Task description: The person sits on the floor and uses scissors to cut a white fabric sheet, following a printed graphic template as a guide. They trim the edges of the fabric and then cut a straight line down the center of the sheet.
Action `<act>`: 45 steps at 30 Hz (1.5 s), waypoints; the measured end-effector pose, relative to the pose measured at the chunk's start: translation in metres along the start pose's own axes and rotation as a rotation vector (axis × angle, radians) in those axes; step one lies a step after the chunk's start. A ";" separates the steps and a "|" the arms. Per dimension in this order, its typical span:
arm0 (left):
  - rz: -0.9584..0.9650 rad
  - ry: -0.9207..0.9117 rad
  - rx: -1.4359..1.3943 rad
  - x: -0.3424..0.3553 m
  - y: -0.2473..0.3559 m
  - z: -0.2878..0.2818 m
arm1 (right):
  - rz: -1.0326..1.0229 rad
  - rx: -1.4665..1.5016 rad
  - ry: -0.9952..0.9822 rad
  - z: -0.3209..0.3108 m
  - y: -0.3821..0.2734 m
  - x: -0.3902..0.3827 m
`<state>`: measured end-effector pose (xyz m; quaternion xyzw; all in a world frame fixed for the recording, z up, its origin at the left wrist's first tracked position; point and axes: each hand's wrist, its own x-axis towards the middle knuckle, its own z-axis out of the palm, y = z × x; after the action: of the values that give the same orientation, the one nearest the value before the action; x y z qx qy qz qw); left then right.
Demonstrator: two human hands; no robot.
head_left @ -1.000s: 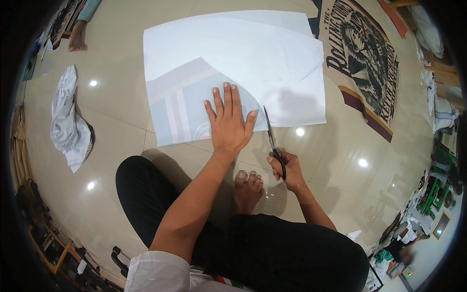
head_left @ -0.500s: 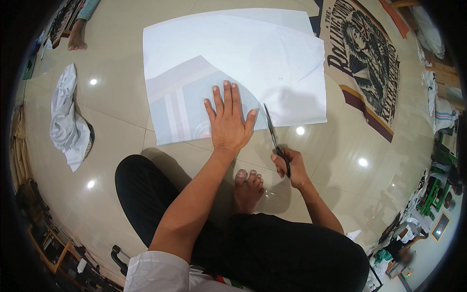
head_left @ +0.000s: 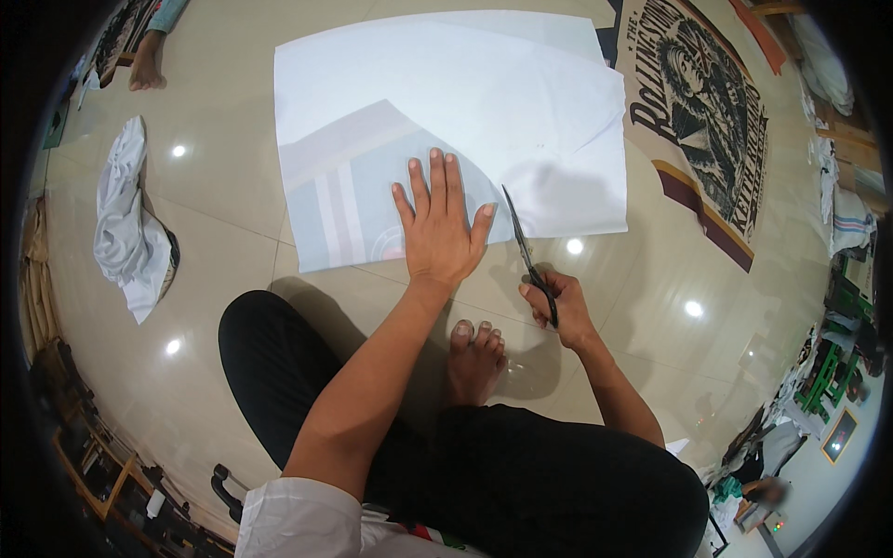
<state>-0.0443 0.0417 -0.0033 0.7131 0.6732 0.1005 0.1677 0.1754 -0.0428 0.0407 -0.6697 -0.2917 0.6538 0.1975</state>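
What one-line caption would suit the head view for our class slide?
Left hand spread on a white sheet, right hand holding scissors at its near edge, on a tiled floor.

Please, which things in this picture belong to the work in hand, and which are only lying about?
Seem to belong:
- white patterned sheet, under the left grip
- scissors, in the right grip

Seem only lying about:
- crumpled white cloth, left
- tan printed piece with maroon edge, right
- orange strip, upper right
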 end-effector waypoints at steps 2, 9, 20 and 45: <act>0.006 0.013 -0.008 0.000 -0.001 0.000 | 0.012 -0.016 0.008 0.000 0.000 0.001; -0.006 -0.011 0.000 0.000 -0.001 0.002 | 0.007 -0.029 0.007 0.000 -0.003 0.001; 0.005 0.007 -0.010 0.000 -0.001 0.001 | 0.063 -0.142 -0.020 -0.015 -0.013 0.000; -0.006 -0.002 -0.015 0.000 -0.001 0.003 | 0.036 -0.239 -0.076 -0.033 -0.033 0.019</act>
<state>-0.0442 0.0418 -0.0063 0.7100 0.6744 0.1044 0.1741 0.2033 -0.0019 0.0494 -0.6683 -0.3629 0.6426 0.0931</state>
